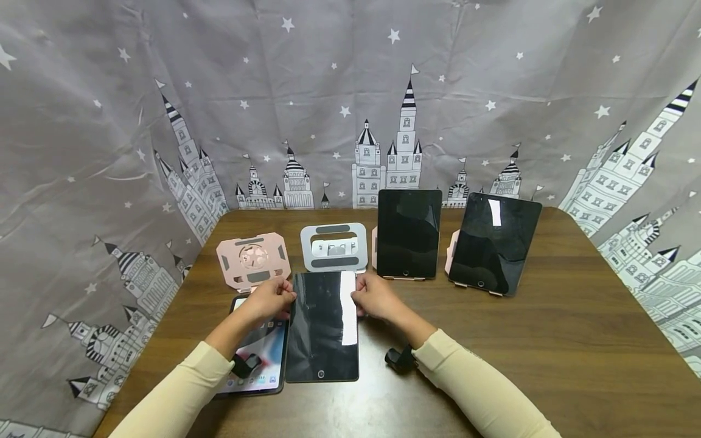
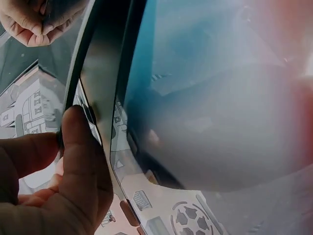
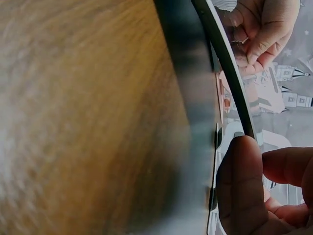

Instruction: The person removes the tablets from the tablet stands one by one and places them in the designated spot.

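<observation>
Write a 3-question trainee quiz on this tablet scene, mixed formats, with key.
1. True or false: both tablets at the back of the table stand on stands.
2. Which does the left hand grip? A) the pink stand B) the dark tablet C) the lit tablet
3. Fill in: the empty stand right behind the dark tablet is ___ in colour.

Key:
1. True: the upright tablets both lean on stands.
2. B; the right hand grips its other edge.
3. Grey: the grey stand, beside the pink stand.
</observation>
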`<state>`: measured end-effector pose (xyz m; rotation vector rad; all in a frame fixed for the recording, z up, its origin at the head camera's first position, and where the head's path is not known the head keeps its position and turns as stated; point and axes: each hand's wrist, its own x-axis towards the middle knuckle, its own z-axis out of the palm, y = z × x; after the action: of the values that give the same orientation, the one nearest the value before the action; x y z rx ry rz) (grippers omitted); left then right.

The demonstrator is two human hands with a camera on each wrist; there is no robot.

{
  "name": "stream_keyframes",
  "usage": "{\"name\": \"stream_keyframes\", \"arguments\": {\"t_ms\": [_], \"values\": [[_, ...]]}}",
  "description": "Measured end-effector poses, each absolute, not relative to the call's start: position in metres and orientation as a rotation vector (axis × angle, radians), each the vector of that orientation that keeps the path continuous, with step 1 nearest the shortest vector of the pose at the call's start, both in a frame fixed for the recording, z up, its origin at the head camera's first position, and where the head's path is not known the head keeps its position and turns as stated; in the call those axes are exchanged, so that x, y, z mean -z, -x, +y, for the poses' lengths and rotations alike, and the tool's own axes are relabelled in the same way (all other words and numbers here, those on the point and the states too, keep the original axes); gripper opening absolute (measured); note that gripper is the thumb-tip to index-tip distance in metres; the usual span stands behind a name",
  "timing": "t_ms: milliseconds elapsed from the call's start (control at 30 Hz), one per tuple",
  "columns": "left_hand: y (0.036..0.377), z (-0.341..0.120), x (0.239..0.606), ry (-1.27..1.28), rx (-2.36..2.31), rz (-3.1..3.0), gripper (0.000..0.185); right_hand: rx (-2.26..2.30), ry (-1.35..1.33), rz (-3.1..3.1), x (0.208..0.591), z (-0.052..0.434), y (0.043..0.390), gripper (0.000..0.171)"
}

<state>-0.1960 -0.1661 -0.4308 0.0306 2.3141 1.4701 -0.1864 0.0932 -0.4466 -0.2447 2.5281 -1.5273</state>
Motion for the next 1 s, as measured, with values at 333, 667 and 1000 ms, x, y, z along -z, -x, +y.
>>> {"name": "stream_keyframes", "arguments": {"t_ms": [333, 667, 1000], "values": [[0.1957, -0.1651, 0.4336, -0.068, -1.274, 2.416, 0.003, 1.530, 0.208, 2.477, 0.4538, 0.0921, 0.1889, 0.019], [0.1942, -0.1646, 0.4299, -0.117, -1.115, 2.469, 0.007, 1.458, 0.215, 2.432, 0.4546, 0.0928, 0.1884, 0.018], [0.1944, -0.1628, 0.4317, -0.122, -0.987, 2.556, 0.011, 1.463, 0.144, 2.351, 0.4550, 0.0916, 0.1895, 0.023]]}}
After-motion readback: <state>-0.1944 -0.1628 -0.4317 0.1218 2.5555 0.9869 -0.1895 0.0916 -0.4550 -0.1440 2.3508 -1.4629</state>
